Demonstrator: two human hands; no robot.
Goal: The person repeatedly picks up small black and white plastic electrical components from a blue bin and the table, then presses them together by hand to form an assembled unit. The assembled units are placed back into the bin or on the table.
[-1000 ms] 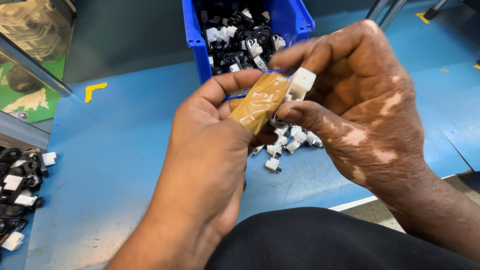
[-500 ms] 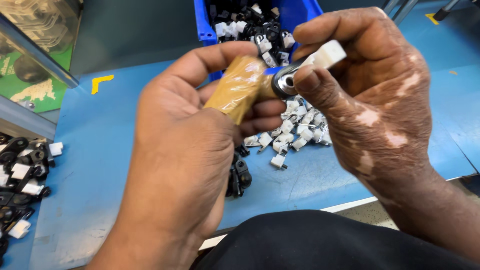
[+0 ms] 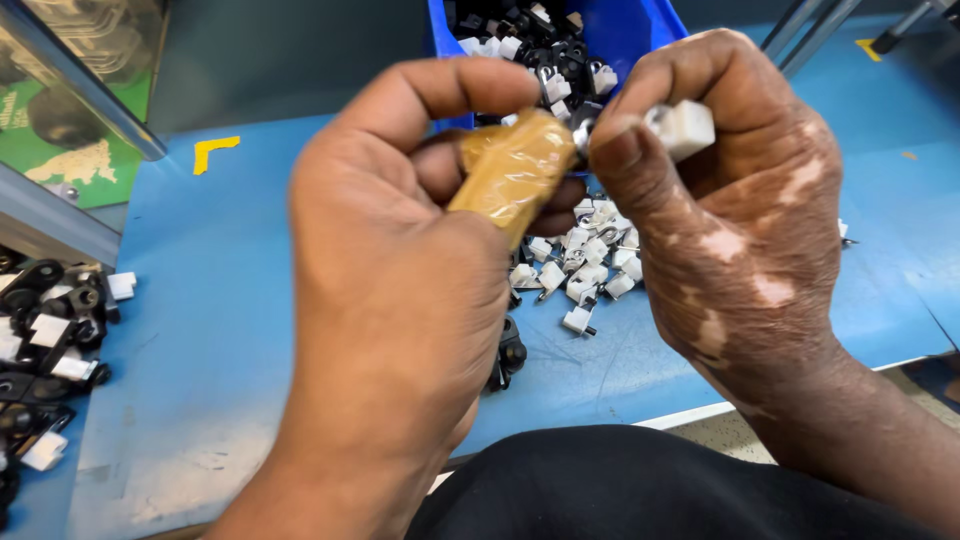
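Pinching a small white clip [image 3: 685, 128] between thumb and forefinger, the right hand [image 3: 735, 220] holds it against the tip of a tool with a tan taped handle [image 3: 512, 175]. The left hand [image 3: 400, 290] is wrapped closed around that handle. Half a second ago the clip stood slightly clear of the tip; it now sits right at the metal end, and both hands have come nearer the camera. Judgement: the clip is being seated on the tool. Just beyond the hands, loose white clips [image 3: 580, 270] lie on the blue table [image 3: 220, 300]. Far off stands a blue bin [image 3: 640, 25] of parts; black and white parts [image 3: 45, 340] lie at the left edge.
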